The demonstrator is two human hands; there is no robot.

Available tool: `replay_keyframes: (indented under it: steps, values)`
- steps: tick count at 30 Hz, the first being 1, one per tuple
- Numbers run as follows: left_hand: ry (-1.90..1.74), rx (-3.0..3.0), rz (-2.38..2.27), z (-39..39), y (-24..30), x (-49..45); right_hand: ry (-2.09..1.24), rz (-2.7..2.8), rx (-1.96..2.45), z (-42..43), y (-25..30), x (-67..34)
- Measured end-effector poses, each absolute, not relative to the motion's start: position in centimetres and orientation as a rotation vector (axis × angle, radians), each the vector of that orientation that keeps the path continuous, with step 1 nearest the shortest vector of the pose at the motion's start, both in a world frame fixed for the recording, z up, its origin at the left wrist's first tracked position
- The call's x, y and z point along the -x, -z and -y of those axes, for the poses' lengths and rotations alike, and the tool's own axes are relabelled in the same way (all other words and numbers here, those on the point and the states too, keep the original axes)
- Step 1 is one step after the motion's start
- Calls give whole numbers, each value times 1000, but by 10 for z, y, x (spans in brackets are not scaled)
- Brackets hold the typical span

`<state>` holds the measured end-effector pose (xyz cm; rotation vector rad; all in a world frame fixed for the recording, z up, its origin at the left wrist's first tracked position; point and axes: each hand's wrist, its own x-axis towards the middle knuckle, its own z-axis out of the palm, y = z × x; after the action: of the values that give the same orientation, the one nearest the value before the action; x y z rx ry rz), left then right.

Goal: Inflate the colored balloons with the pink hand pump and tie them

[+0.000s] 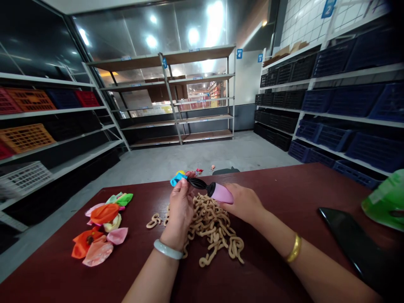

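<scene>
Left hand (180, 206) pinches the blue balloon (175, 179) at its fingertips, onto the tip of the pump (217, 192); right hand (243, 204) grips its pink body. Probably the balloon neck should be squeezed tightly there.

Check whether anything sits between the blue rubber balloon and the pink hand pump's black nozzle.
Nothing visible does. The left hand holds the blue rubber balloon at the tip of the black nozzle; the right hand grips the pink hand pump.

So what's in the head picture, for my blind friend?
The left hand pinches a blue balloon at the tip of a pink pump; the right hand grips it. A chain lies under them, loose balloons to the left, on a red table.
</scene>
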<state>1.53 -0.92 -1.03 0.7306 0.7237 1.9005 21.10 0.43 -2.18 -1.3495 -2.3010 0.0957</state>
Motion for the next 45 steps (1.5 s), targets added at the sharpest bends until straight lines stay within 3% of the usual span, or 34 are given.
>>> replay_keyframes:
  steps: [10,26,38,45]
  values:
    - [-1850,-850,-974,12,12,-14,20,2319,1311,-4,18,-218]
    - [-1955,-691,-729,10,5,-13,-81,2320,1310,3,15,-210]
    - [-1830,-668,-713,14,6,-18,-238,2327,1347,1,10,-214]
    - [-1700,-781,-550,22,-1,-16,-573,2327,1305,2,5,-214]
